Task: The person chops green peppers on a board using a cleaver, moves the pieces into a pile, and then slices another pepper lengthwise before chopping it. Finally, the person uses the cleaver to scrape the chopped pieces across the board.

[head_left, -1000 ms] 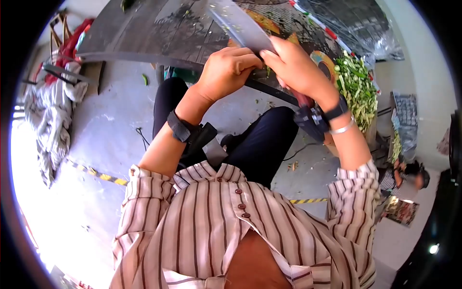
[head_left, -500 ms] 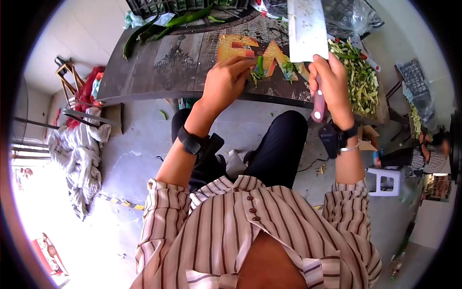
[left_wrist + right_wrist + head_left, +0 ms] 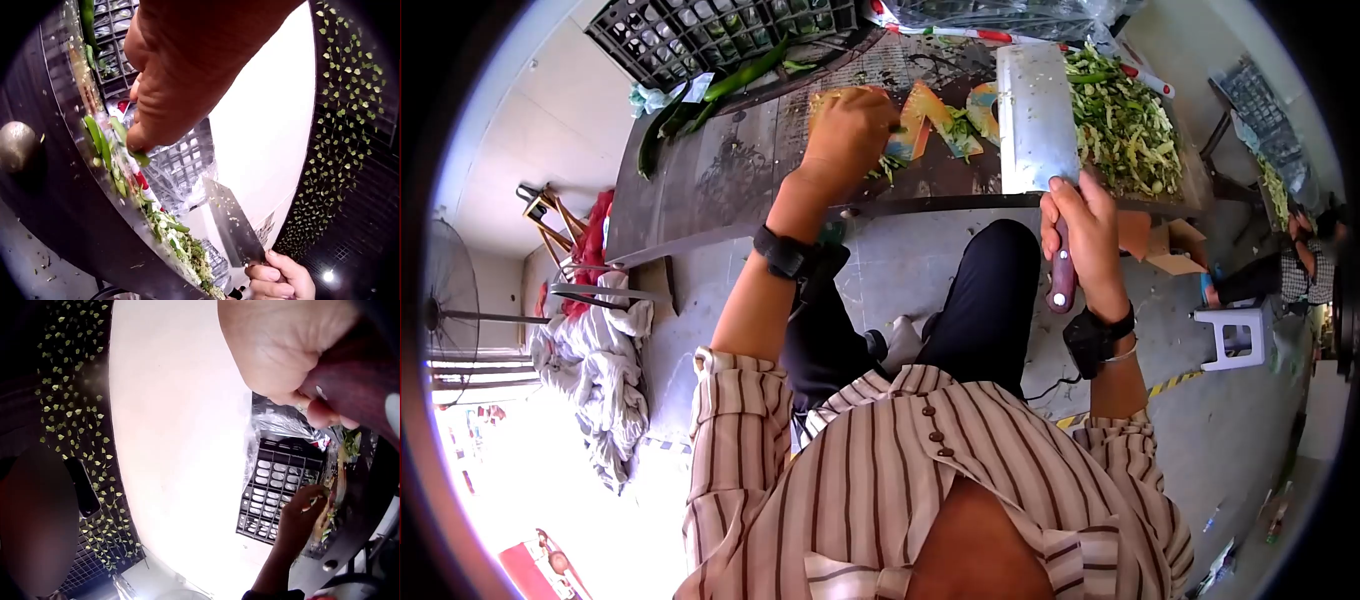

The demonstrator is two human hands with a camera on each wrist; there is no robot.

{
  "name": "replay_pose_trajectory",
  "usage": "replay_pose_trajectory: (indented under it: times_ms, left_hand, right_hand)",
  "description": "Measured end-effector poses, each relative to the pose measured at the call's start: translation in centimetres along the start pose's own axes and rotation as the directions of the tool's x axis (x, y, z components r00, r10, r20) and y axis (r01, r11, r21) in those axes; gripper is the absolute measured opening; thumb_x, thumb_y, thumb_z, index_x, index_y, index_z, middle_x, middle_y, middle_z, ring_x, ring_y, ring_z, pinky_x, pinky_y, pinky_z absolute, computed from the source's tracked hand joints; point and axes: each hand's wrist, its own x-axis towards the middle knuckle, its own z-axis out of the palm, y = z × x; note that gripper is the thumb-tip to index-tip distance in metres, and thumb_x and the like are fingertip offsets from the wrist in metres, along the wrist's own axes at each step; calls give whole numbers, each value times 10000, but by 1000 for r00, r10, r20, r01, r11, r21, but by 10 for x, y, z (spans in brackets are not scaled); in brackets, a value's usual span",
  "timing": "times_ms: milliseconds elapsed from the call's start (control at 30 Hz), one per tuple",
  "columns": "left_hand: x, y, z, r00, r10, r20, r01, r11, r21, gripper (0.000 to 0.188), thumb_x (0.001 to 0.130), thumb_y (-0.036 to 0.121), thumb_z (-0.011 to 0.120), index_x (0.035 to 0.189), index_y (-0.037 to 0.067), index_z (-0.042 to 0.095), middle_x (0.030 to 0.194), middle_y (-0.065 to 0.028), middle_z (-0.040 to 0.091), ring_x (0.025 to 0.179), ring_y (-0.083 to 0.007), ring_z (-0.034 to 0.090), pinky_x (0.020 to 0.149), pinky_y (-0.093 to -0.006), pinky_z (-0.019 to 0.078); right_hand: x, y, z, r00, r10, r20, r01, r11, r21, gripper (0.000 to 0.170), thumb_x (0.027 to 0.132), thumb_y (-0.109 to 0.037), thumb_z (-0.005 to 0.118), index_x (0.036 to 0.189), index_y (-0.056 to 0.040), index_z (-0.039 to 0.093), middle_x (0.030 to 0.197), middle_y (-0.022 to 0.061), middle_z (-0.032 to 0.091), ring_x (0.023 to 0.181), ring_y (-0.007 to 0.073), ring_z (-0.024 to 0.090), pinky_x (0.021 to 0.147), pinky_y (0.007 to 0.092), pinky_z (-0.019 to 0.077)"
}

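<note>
My right hand grips the dark red handle of a cleaver. Its broad blade, flecked with bits, is raised between me and the table. Over the table's middle, my left hand has its fingers bent downward, pinching a piece of green pepper at the fingertips. Cut pepper strips lie just below that hand. To the right of the blade spreads a large heap of chopped green pepper. Whole long green peppers lie at the table's back left.
A black plastic crate stands behind the whole peppers. The dark table has bright printed lettering along its middle. A cardboard box and a white stool are to the right, near another person.
The hands have parted from where they met at the blade. The cleaver has swung upright to the right, and my left hand has moved left and farther over the table. The view has shifted too.
</note>
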Motion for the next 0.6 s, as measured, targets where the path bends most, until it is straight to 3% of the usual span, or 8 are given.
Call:
replay_pose_trajectory:
  times_ms: [33,133,167,200,400,533,600]
  left_hand:
    - [-3,-2,-6,1000,-7,3,7,1000,6,156,751,33,647,893,84,688,1005,-68,661,1015,-293,574,896,-374,446]
    - [-17,-8,-27,936,-175,-305,175,984,-28,118,782,38,601,868,61,677,902,-80,669,881,-309,593,809,-384,465]
    - [-23,-9,-33,920,-212,-330,218,976,-18,128,792,39,598,886,65,682,914,-77,672,874,-306,592,803,-384,466]
    - [-30,-9,-40,901,-247,-356,260,965,-10,139,803,41,595,903,69,686,926,-74,675,866,-303,591,798,-384,467]
    - [-67,0,-51,884,-347,-313,368,930,8,175,802,24,616,953,65,692,952,-77,678,872,-294,596,787,-367,476]
    - [-73,13,-34,894,-340,-292,329,940,-88,177,788,8,636,943,63,699,938,-72,672,863,-290,592,778,-362,479]
    - [-69,21,-20,909,-327,-257,293,942,-161,200,724,17,635,905,64,706,895,-61,660,860,-283,584,784,-378,479]
  right_hand:
    - [0,-1,3,999,28,36,-27,1000,-10,208,975,-185,503,856,-18,471,658,26,501,448,84,490,392,239,398]
    - [-1,3,20,976,105,190,-107,994,0,203,974,-188,499,859,-24,463,658,25,501,454,80,497,391,241,405]
    - [0,3,29,954,185,236,-200,979,37,198,972,-189,497,864,-27,462,656,25,507,455,84,505,390,246,412]
    - [1,4,37,934,180,309,-182,983,-23,216,972,-220,517,869,-36,471,674,37,513,446,83,478,395,235,403]
    - [15,12,77,792,319,520,-319,943,-92,221,963,-199,528,852,-21,460,672,41,518,460,105,501,407,258,405]
    - [21,13,69,828,360,431,-352,931,-101,220,958,-205,535,851,-27,463,650,34,511,459,103,501,406,258,407]
    - [32,15,51,856,331,398,-286,943,-169,200,963,-203,523,876,-33,461,677,33,524,462,91,496,395,248,413]
